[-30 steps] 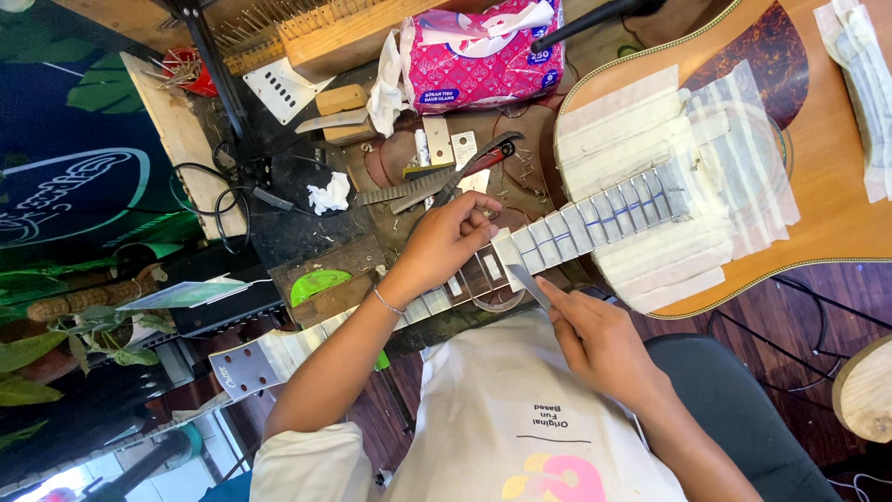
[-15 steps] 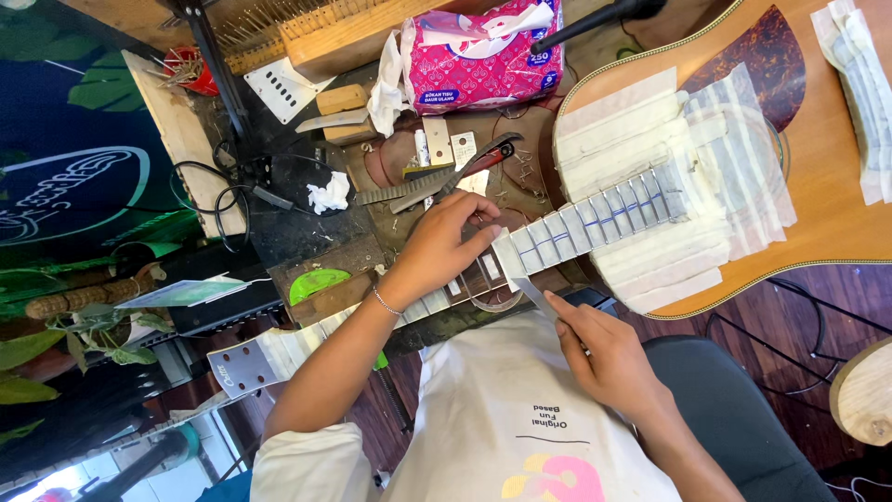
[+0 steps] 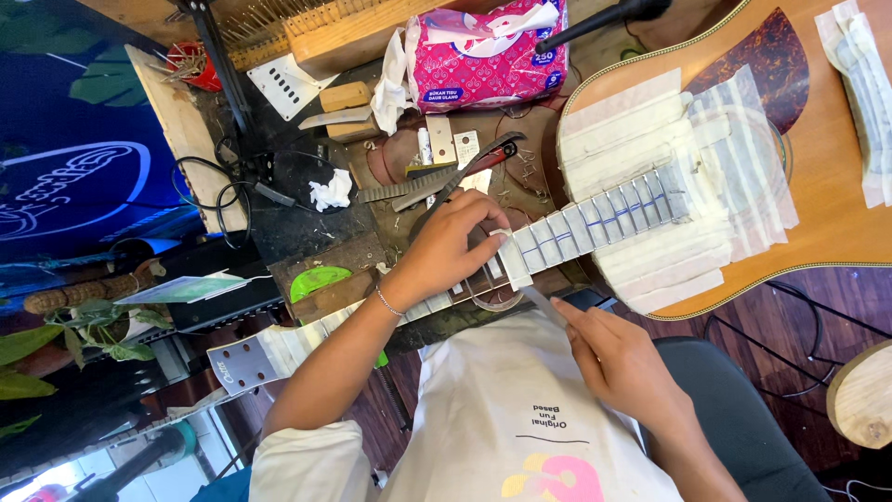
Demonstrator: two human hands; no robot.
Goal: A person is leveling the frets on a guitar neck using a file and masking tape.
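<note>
Pink tissue pack (image 3: 485,51), pliers (image 3: 469,177) & crumpled tissue (image 3: 329,191) crowd the far bench. Acoustic guitar (image 3: 818,158) lies across, neck (image 3: 557,237) masked w/ tape. Left hand (image 3: 446,244) arched over the neck, fingers pressing tape down. Right hand (image 3: 618,358) near side, fingers pinched on a thin strip (image 3: 541,303) by the neck edge.

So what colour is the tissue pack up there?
Pink tissue pack, clearest in the head view.

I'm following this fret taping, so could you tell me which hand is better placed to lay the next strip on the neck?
Probably the right hand: it holds the strip of tape at the guitar neck's near edge. The left hand is pressed flat on the frets, steadying it.
</note>
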